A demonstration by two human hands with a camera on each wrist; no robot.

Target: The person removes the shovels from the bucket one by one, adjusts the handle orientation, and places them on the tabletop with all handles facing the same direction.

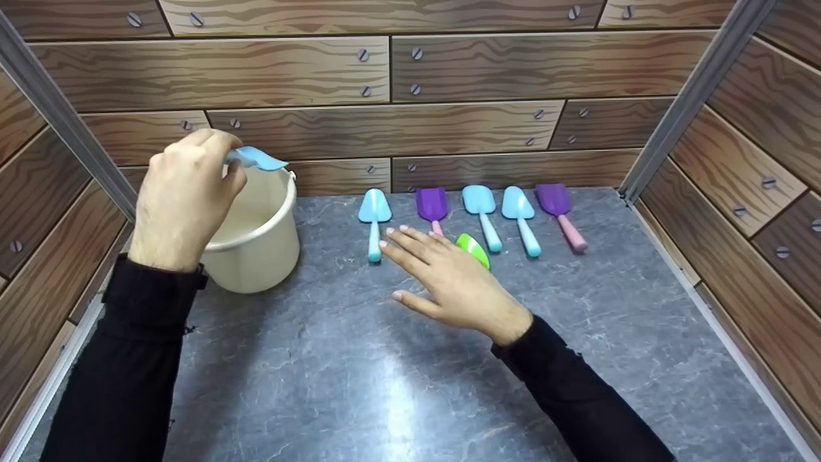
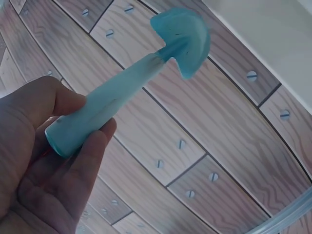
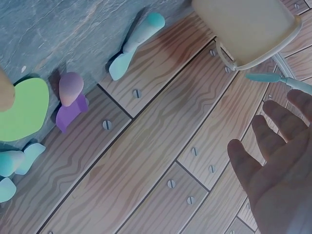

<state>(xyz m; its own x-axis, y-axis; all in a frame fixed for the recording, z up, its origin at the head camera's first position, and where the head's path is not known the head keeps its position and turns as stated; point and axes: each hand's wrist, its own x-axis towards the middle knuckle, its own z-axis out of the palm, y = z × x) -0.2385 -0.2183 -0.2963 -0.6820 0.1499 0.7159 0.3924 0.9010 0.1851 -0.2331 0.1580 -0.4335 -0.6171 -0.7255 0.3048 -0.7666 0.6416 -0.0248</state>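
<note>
My left hand (image 1: pixel 186 189) holds a light blue toy shovel (image 1: pixel 260 159) above the rim of a cream bucket (image 1: pixel 256 256). In the left wrist view, thumb and fingers grip the end of the shovel's handle (image 2: pixel 105 102), its blade pointing away. My right hand (image 1: pixel 449 279) hovers palm down over the table, fingers straight and spread, holding nothing. Partly behind it show a bright green flat item (image 1: pixel 473 250), its kind unclear, and a purple shovel (image 1: pixel 432 203) with a pink handle. Just left of its fingertips lies another blue shovel (image 1: pixel 374 208).
Further right along the back wall lie two blue shovels, one square-bladed (image 1: pixel 479 200) and one pointed (image 1: pixel 517 204), then a purple shovel (image 1: pixel 554 199) with a pink handle. Wood-patterned walls (image 1: pixel 301 70) enclose the grey marbled table (image 1: pixel 333 359) on three sides.
</note>
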